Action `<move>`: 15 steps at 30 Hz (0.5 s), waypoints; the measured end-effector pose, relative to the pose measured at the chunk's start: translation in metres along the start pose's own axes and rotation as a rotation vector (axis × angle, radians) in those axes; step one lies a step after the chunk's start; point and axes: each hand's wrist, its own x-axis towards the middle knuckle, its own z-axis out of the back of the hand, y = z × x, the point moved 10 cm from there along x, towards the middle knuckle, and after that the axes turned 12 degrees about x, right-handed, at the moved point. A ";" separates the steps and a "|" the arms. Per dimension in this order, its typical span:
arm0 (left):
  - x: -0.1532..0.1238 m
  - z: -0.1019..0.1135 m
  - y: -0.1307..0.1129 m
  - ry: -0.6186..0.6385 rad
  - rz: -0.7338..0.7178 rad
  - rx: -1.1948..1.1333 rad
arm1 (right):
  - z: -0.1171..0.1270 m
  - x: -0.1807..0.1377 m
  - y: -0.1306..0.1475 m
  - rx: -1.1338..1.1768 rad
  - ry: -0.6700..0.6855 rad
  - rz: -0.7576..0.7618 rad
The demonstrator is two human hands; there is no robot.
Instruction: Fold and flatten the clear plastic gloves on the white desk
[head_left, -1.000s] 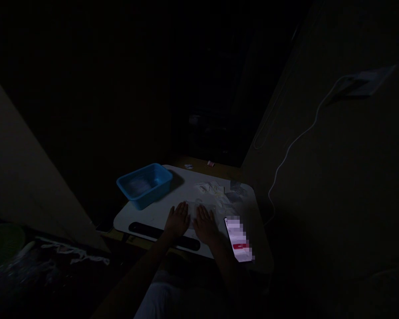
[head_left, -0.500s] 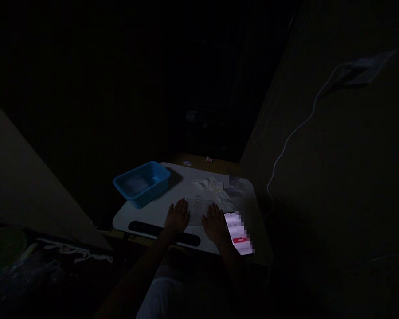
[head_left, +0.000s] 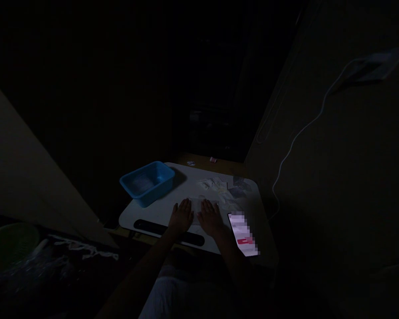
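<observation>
A clear plastic bag or sheet (head_left: 195, 205) lies flat on the small white table (head_left: 179, 184). My left hand (head_left: 181, 216) rests flat at its left side, fingers stretched forward. Palm down, my right hand (head_left: 209, 217) presses on its right part with the fingers extended. The two hands are a short gap apart. Beyond them lie several small whitish packets (head_left: 216, 184), too dim to make out in detail. A lit phone (head_left: 242, 235) lies just right of my right hand.
A blue plastic basin (head_left: 148, 184) stands at the table's left. A black slotted strip (head_left: 153, 227) runs along the front edge. Clear plastic pieces (head_left: 241, 184) lie at the back right. A white cable (head_left: 292, 141) hangs along the right wall. A green tub (head_left: 11, 246) sits low at left.
My right hand has slid inward over the clear plastic, closer to my left hand. The left hand stays flat beside it. The whole view has shifted slightly.
</observation>
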 end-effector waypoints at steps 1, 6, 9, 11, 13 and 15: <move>0.000 -0.001 0.000 -0.001 0.002 -0.001 | -0.002 -0.001 -0.007 0.001 0.005 -0.028; -0.001 -0.001 0.002 -0.018 0.020 -0.001 | 0.001 -0.010 -0.039 -0.018 -0.029 -0.164; -0.002 0.001 0.001 -0.026 0.027 -0.001 | 0.003 -0.012 -0.042 -0.027 -0.041 -0.180; -0.003 0.000 0.000 -0.035 0.029 -0.005 | 0.003 -0.012 -0.041 -0.027 -0.043 -0.176; -0.002 -0.003 0.003 -0.058 0.040 -0.017 | 0.003 -0.012 -0.039 -0.026 -0.039 -0.175; 0.000 -0.006 0.010 -0.093 0.054 -0.049 | 0.004 -0.012 -0.039 -0.027 -0.038 -0.181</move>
